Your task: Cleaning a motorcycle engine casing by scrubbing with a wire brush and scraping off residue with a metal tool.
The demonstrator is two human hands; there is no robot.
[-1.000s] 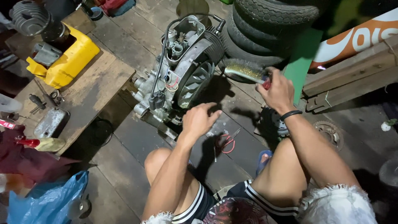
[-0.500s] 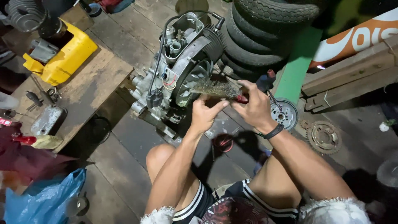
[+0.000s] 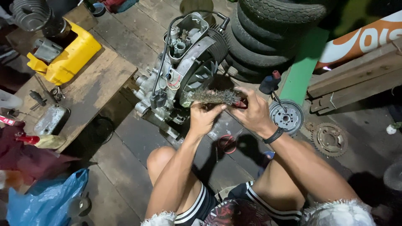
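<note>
Wire brush [image 3: 214, 97] bristly metal; engine [image 3: 184, 71] dull metal; floor planks [image 3: 125, 142] rough wood.

Worn plank floor [image 3: 125, 37] (dimly lit), stacked tyres [image 3: 272, 29] behind.

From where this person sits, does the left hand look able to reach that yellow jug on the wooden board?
Probably not without leaning: the left hand is on the wire brush, and the yellow jug sits well off to the side, beyond the engine.
</note>
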